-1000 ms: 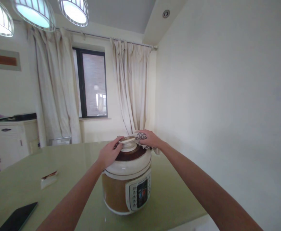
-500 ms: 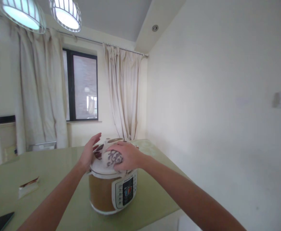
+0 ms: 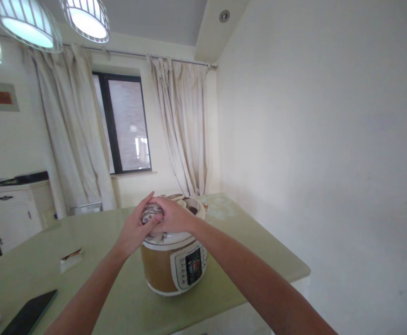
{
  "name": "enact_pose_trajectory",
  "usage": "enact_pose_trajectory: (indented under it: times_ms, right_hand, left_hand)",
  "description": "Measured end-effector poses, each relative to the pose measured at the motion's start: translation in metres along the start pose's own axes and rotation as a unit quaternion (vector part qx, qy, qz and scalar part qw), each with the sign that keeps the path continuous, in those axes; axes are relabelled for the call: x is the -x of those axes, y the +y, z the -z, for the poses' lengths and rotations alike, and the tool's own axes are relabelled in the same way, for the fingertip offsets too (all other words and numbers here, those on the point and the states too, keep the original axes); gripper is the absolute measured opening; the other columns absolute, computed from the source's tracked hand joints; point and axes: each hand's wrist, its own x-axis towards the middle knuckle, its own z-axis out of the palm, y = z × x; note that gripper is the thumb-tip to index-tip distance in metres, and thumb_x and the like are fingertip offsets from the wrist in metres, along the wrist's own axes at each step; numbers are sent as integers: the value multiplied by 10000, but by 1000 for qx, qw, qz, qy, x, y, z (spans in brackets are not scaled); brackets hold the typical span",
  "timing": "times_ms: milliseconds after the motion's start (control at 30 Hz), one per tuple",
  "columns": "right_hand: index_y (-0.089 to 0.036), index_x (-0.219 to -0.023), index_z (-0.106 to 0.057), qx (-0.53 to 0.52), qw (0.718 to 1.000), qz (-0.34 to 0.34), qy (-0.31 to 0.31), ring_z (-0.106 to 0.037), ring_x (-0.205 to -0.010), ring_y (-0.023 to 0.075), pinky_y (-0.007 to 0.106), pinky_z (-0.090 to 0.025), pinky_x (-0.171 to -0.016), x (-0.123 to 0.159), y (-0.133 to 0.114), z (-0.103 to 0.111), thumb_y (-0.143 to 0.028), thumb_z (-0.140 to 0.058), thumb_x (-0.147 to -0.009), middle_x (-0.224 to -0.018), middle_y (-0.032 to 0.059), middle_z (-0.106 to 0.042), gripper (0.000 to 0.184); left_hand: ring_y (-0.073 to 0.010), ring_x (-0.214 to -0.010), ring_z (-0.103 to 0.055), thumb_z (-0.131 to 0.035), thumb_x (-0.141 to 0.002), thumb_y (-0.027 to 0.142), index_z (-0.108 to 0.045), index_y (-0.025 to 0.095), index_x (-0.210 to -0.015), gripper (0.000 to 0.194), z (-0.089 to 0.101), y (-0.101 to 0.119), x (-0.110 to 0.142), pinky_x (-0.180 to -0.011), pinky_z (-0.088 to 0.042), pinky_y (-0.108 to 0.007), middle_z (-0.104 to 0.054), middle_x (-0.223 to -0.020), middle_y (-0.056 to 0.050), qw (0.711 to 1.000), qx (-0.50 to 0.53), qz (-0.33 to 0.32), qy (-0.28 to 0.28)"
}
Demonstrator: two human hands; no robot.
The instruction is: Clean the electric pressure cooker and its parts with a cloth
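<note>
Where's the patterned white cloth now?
Head view, left of centre: the patterned white cloth is bunched between left hand and right hand, at the top left of the round white-and-tan cooker.

Home room: curtains (image 3: 72, 139), pendant lamps (image 3: 86, 22), cabinet (image 3: 13, 211), electric cooker (image 3: 159, 270).

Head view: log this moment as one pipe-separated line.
left hand: touching patterned cloth | right hand: holding same cloth | hands: meeting at left side of lid | electric cooker: upright on green table
</note>
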Motion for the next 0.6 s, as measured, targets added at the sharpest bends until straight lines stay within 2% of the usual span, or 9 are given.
enact_pose_trajectory:
  times_ms: [67,133,200,267,333,400,500,567,600]
  right_hand:
    - [-232,-1330,-565,44,999,-5,20,-640,-1171,286,416,-480,-1047,9,-9,-4,-363,-837,-769,-1260,87,-684,637]
    - [-247,-1402,-535,95,995,-11,41,-601,-1257,308,444,-432,-1118,22,-20,-11,-381,-808,-779,-1335,102,-660,693]
    - [-256,-1463,-496,133,990,1,53,-561,-1312,318,454,-390,-1159,40,-28,-21,-418,-804,-760,-1417,112,-620,784]
    - [-267,-1493,-476,163,985,34,48,-534,-1336,319,471,-372,-1161,63,-30,-31,-476,-770,-793,-1480,115,-583,787]
    - [-290,-1490,-492,200,977,67,32,-510,-1355,326,509,-360,-1146,88,-24,-40,-526,-705,-864,-1519,117,-559,703]
    - [-333,-1441,-548,240,967,88,7,-520,-1328,328,529,-377,-1108,114,-16,-45,-522,-674,-899,-1513,103,-568,587]
    - [-381,-1365,-623,256,962,95,-14,-574,-1215,315,515,-424,-1057,151,-2,-40,-516,-742,-846,-1426,77,-621,550]
    - [-368,-1373,-639,229,971,55,25,-584,-1190,325,510,-450,-1051,171,4,-27,-551,-803,-781,-1381,95,-633,642]
    - [-344,-1394,-634,204,977,15,64,-583,-1199,335,510,-463,-1052,179,6,-19,-555,-830,-746,-1371,113,-631,709]
  left_hand:
    - [-325,-1343,-622,-621,-857,704,-501,216,-1547,854,-3,3,5,-1191,-446,-490,-641,-1487,-123,999,22,37,12]
    - [-319,-1387,-591,-621,-875,690,-526,231,-1520,797,-7,6,19,-1212,-429,-482,-616,-1521,-116,999,27,32,27]
    - [-317,-1470,-508,-625,-905,637,-508,255,-1527,739,-14,7,43,-1258,-369,-500,-557,-1581,-108,999,1,-9,49]
    - [-311,-1541,-410,-594,-954,548,-465,287,-1553,666,-24,6,72,-1291,-308,-530,-507,-1620,-95,994,-46,-69,76]
    - [-308,-1556,-378,-547,-988,454,-438,318,-1566,604,-34,4,100,-1291,-294,-553,-518,-1604,-86,981,-92,-137,98]
    - [-319,-1496,-450,-509,-999,391,-485,340,-1523,527,-40,5,118,-1250,-343,-564,-563,-1547,-88,969,-125,-184,104]
    - [-318,-1357,-558,-480,-1004,360,-628,303,-1351,382,-38,15,116,-1177,-416,-542,-587,-1479,-113,962,-142,-205,108]
    - [-308,-1333,-566,-474,-1009,365,-662,262,-1283,348,-30,25,94,-1178,-419,-513,-597,-1438,-130,964,-143,-191,118]
    - [-303,-1335,-562,-475,-1010,378,-661,249,-1285,356,-25,30,79,-1186,-413,-499,-611,-1406,-131,966,-146,-178,119]
